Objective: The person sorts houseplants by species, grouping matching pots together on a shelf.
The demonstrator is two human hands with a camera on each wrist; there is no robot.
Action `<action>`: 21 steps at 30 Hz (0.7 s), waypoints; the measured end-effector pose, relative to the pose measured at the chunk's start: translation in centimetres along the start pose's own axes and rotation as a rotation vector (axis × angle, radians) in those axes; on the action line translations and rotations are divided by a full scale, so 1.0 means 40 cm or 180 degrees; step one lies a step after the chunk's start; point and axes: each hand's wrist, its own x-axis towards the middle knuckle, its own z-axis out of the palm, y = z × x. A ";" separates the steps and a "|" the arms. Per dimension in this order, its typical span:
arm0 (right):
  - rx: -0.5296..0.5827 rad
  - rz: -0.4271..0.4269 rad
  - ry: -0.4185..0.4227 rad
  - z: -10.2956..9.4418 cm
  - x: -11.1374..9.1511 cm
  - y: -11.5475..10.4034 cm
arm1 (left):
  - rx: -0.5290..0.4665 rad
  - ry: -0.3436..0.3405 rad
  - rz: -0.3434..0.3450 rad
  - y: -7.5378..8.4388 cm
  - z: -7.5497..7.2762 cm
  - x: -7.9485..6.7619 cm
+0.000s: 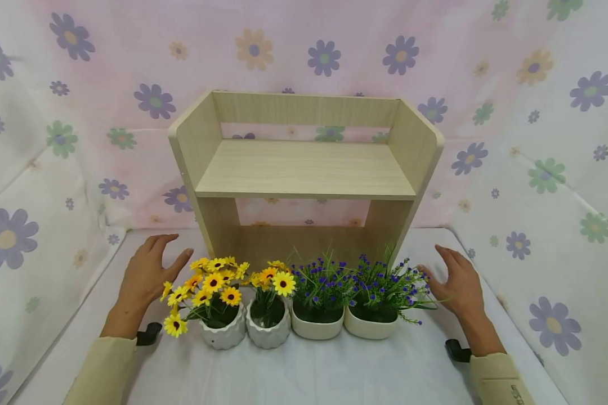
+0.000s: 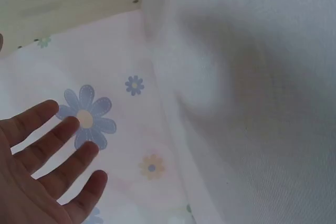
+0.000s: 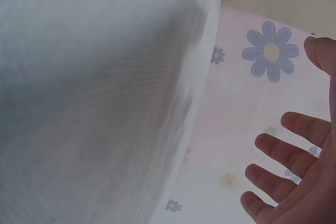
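Observation:
Two pots of yellow flowers, the left one (image 1: 224,333) and its neighbour (image 1: 268,332), stand upright in a row with two cream pots of purple flowers, one (image 1: 318,326) beside the other (image 1: 371,326). Left of the row is my left hand (image 1: 144,275), fingers spread and holding nothing; its thumb is near the leftmost yellow blooms. My right hand (image 1: 458,284) is on the other side, close to the purple sprigs, with nothing in its grasp. Both wrist views show spread fingers, the left hand (image 2: 47,166) and the right hand (image 3: 299,166).
Behind the pots stands a two-tier wooden shelf (image 1: 304,169) with raised side panels. A white cloth covers the table (image 1: 304,377). Flower-printed fabric (image 1: 294,34) hangs at the back and on both sides.

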 end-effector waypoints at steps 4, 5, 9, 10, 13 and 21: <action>0.0004 0.0083 -0.0058 -0.002 -0.002 -0.011 | -0.0164 -0.0106 -0.0059 0.009 -0.001 0.001; -0.0003 0.0114 -0.0091 -0.003 -0.002 -0.013 | -0.0209 -0.0118 -0.0052 0.012 0.000 0.001; 0.0002 0.0151 -0.0203 -0.006 -0.004 -0.024 | -0.0377 -0.0167 0.0010 0.017 0.004 0.001; 0.0017 0.0140 -0.0220 -0.006 -0.005 -0.026 | -0.0422 -0.0170 0.0027 0.018 0.005 0.001; 0.0076 0.0069 -0.0218 -0.005 -0.010 -0.027 | -0.0580 -0.0190 0.0109 0.018 0.011 0.001; 0.0182 0.0007 -0.0334 -0.003 -0.020 -0.035 | -0.0856 -0.0343 0.0315 0.016 0.022 -0.005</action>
